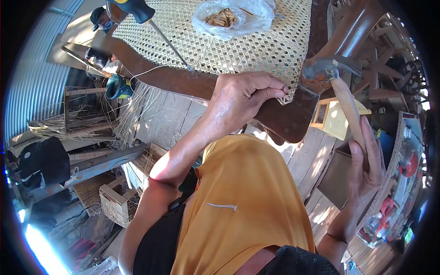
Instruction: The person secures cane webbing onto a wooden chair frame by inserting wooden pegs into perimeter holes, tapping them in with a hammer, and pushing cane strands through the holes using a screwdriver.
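Cane point(247, 51), woven full of small holes, stretches away beyond the left fingers and lies on a dark wooden frame point(288, 120). At its near corner, the left hand point(241, 94) has thumb and forefinger pressed together, the other fingers curled behind; whether they pinch a strand or some small piece, I can't tell from here. The right hand point(369, 167), well apart to the right, wraps loosely round a hammer point(347, 98): thumb on one side of the handle, fingers laid along the other. The hammer's head is nearer the left fingertips, just right of the cane's corner.

From where I stand, the step looks like securing that corner to the frame. A blow here would call for a steady left pinch, a firmer right grip, and fingertips kept out of the hammer's path.

Farther off from the left fingers, up and to the left, a screwdriver point(141, 13) slants with its tip at the frame's edge. Straight beyond them, a clear plastic bag point(257, 24) holding brown slivers point(223, 18) sits on the cane.
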The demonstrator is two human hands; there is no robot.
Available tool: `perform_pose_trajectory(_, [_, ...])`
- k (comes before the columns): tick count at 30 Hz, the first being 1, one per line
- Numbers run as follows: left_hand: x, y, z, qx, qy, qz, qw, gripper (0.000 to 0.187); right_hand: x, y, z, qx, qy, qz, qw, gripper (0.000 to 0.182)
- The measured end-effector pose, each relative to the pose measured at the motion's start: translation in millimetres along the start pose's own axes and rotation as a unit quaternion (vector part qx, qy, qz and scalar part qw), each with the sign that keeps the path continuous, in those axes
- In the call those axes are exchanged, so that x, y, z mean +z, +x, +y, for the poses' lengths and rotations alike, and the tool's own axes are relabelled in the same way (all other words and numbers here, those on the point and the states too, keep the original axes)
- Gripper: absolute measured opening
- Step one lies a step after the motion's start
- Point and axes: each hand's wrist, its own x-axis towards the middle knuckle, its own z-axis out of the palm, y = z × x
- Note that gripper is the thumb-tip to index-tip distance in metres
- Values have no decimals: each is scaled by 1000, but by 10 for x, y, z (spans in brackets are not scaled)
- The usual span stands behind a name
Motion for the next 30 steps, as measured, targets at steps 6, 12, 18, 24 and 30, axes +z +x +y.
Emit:
perform_pose_trajectory(6, [8,-5,-28,5,3,4,1000,12,-67,77,-221,21,-25,-4,999,36])
perform_pose_trajectory(12, [11,-1,-23,19,10,3,1000,12,-102,127,-290,49,-20,-25,998,36])
perform_pose_trajectory(18, [17,-9,-59,41,23,12,999,14,-44,177,-248,-35,-41,-23,998,46])
perform_pose_trajectory(24, [18,-17,-46,46,26,13,998,14,-118,168,-253,18,-55,-99,993,44])
perform_pose_trajectory(30, [-64,-47,-127,121,-9,86,989,11,194,110,-171,1,30,20,999,44])
